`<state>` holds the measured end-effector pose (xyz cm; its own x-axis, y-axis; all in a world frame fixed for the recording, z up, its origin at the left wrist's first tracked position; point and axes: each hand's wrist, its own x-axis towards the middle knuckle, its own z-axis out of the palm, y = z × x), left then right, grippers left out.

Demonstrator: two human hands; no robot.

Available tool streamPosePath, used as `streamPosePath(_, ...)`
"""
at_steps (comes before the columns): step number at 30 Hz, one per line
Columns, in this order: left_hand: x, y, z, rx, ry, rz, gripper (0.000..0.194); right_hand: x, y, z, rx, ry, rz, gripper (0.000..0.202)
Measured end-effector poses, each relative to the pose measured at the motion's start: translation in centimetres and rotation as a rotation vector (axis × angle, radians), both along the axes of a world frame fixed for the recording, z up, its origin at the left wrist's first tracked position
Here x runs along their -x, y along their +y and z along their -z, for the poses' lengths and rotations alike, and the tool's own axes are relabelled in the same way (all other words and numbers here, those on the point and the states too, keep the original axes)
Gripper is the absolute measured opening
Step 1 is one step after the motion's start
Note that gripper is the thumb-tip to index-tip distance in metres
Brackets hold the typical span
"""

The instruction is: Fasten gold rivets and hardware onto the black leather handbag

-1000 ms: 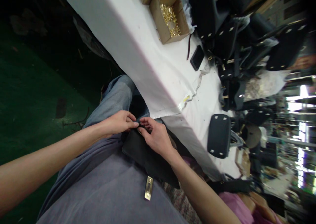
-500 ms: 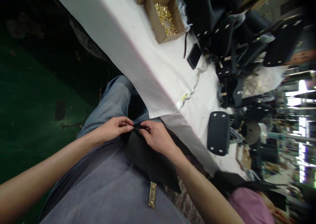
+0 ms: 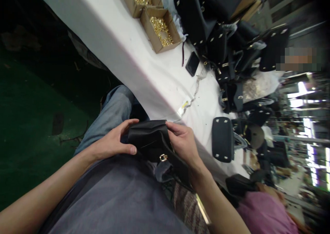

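Note:
A black handbag (image 3: 152, 142) hangs over my lap, with a gold ring fitting (image 3: 163, 157) and a wrapped grey loop on its side. My right hand (image 3: 184, 142) pinches its upper right corner between thumb and fingers. Around the bag's left end curves my left hand (image 3: 117, 141), thumb in front and fingers along the far upper edge, set wide apart by the bag. Below my right wrist a gold metal strip (image 3: 203, 209) shows, partly hidden by the arm.
The white-covered table (image 3: 157, 89) runs diagonally ahead of me. On it are cardboard boxes of gold fittings (image 3: 161, 31), a phone (image 3: 192, 64), a black bag with its base showing (image 3: 222, 139) and a pile of black bags (image 3: 219, 44). A person in a pink top (image 3: 265, 213) is at lower right.
The bag has been turned and raised, bringing its gold ring into view. My hands have moved apart, the right to the upper right corner. The view has shifted slightly.

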<state>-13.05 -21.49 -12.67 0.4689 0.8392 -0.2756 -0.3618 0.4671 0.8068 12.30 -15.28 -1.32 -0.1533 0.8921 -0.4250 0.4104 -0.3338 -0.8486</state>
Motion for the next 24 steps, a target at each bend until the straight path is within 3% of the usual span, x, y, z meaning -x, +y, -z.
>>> streamPosePath(5,-2.8,-0.4,-2.0,-0.034,0.0,-0.095,0.101,-0.1,1.0,-2.5,-0.06,0.057,0.059,0.036)
streamPosePath(10,-4.7,-0.4,-3.8,-0.123,0.351,-0.252,0.067,0.2,0.6,-3.8,-0.193,0.062,0.171,0.029)
streamPosePath(12,-4.9,0.0,-4.4,-0.153,0.404,-0.268,0.061,0.2,0.3,-4.0,-0.233,0.065,0.215,0.028)
streamPosePath(16,-4.9,0.7,-5.0,-0.17,0.42,-0.27,0.058,-0.1,0.1,-2.7,-0.294,0.076,0.328,0.029)
streamPosePath(19,-4.9,1.0,-4.5,-0.152,0.402,-0.264,0.061,-0.3,0.3,-1.2,-0.31,0.12,0.378,0.034)
streamPosePath(24,-4.5,1.0,-3.0,-0.11,0.402,-0.226,0.067,-1.7,0.7,0.7,-0.056,0.277,0.275,0.041)
